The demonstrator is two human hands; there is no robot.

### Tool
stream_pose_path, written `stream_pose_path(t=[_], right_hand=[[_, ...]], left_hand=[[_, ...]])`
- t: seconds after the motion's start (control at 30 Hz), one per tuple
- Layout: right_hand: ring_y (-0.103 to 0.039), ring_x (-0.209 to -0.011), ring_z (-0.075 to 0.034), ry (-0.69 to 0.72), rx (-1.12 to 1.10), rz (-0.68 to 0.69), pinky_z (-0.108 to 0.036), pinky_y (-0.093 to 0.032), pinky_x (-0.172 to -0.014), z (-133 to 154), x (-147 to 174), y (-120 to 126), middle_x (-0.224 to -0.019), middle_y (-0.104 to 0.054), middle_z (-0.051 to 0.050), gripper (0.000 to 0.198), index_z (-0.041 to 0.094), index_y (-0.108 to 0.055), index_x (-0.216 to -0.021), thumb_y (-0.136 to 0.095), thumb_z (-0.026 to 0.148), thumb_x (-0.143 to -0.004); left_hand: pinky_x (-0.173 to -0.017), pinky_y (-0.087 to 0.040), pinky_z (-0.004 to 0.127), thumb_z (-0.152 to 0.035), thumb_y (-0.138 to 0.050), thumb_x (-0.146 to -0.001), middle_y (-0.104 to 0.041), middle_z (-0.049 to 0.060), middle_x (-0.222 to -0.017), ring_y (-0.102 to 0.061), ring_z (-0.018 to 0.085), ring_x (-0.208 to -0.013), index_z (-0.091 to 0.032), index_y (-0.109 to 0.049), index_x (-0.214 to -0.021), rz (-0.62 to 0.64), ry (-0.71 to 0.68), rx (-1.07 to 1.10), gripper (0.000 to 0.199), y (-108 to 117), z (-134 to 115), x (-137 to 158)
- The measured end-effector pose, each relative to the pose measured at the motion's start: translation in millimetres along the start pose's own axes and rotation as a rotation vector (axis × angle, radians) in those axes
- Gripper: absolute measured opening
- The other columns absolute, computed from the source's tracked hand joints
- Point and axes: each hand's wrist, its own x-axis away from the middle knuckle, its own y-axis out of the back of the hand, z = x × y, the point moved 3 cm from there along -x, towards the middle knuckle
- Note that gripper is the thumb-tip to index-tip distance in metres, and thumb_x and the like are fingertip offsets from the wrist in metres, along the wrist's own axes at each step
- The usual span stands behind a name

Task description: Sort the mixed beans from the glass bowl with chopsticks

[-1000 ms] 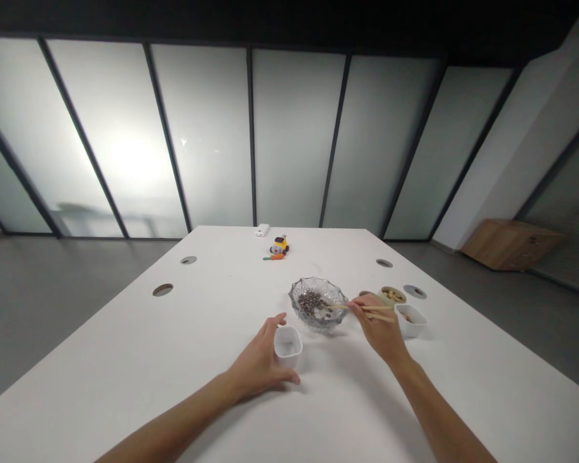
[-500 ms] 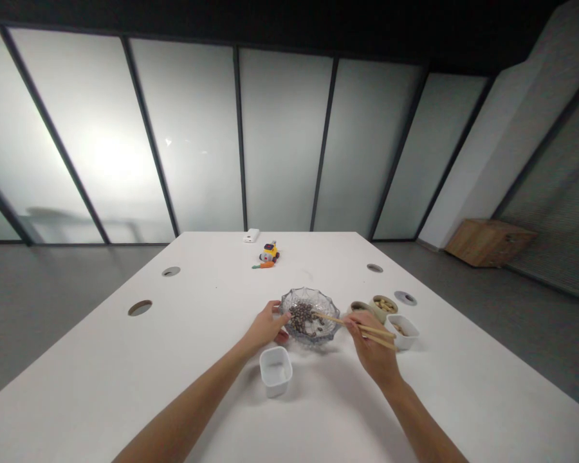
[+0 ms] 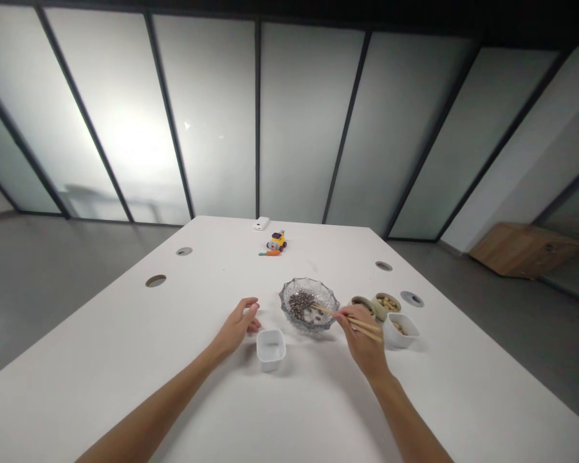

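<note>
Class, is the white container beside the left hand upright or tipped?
Upright: the white container rests base-down on the table, its open rim upward.

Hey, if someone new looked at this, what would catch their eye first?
Probably the clear glass bowl of dark bean-like pieces, just below the picture's middle, with chopsticks from the right grip reaching into it. Farther along the white tabletop, a yellow toy vehicle and, just in front, an orange toy carrot stand out.
</note>
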Motion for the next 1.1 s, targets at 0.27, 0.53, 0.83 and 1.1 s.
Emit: stream_pose_path(t=[0.27,0.53,0.83,1.1], right_hand=[[-0.066,-0.078,-0.02,0.06,0.086,0.031,-0.034,-0.053,-0.073,2,-3,7,-0.082,-0.07,-0.003,0.023,0.023,-0.067,-0.085,-0.061,0.039,-0.101],[-0.068,-0.078,-0.021,-0.05,0.075,-0.12,-0.036,-0.055,-0.075,14,-6,19,-0.081,-0.073,-0.004,0.026,0.023,-0.072,-0.083,-0.063,0.041,-0.099],[-0.07,-0.076,-0.023,-0.186,-0.152,-0.079,-0.035,-0.059,-0.069,47,-2,18,-0.079,-0.074,-0.006,0.025,0.024,-0.073,-0.078,-0.064,0.04,-0.096],[-0.071,-0.075,-0.023,-0.18,-0.137,-0.01,-0.034,-0.059,-0.066,59,0,15,-0.078,-0.074,-0.006,0.027,0.025,-0.072,-0.075,-0.065,0.041,-0.096]], left_hand=[[-0.097,-0.05,0.044,-0.082,-0.061,-0.081,-0.051,0.017,-0.142,-0.057,0.027,-0.112,-0.022,-0.034,-0.15,0.239,-0.247,-0.183,0.096,2,-6,38],[-0.111,-0.045,0.05,-0.033,-0.084,-0.071,-0.06,0.014,-0.137,-0.06,0.031,-0.122,-0.025,-0.032,-0.154,0.288,-0.223,-0.42,0.098,-7,-3,40],[-0.113,-0.047,0.05,-0.029,-0.082,-0.07,-0.063,0.014,-0.139,-0.061,0.034,-0.126,-0.022,-0.05,-0.143,0.247,-0.219,-0.413,0.08,-19,-13,26],[-0.113,-0.046,0.052,-0.033,-0.084,-0.071,-0.062,0.013,-0.14,-0.06,0.034,-0.128,-0.024,-0.052,-0.14,0.252,-0.232,-0.406,0.076,-24,-6,19]])
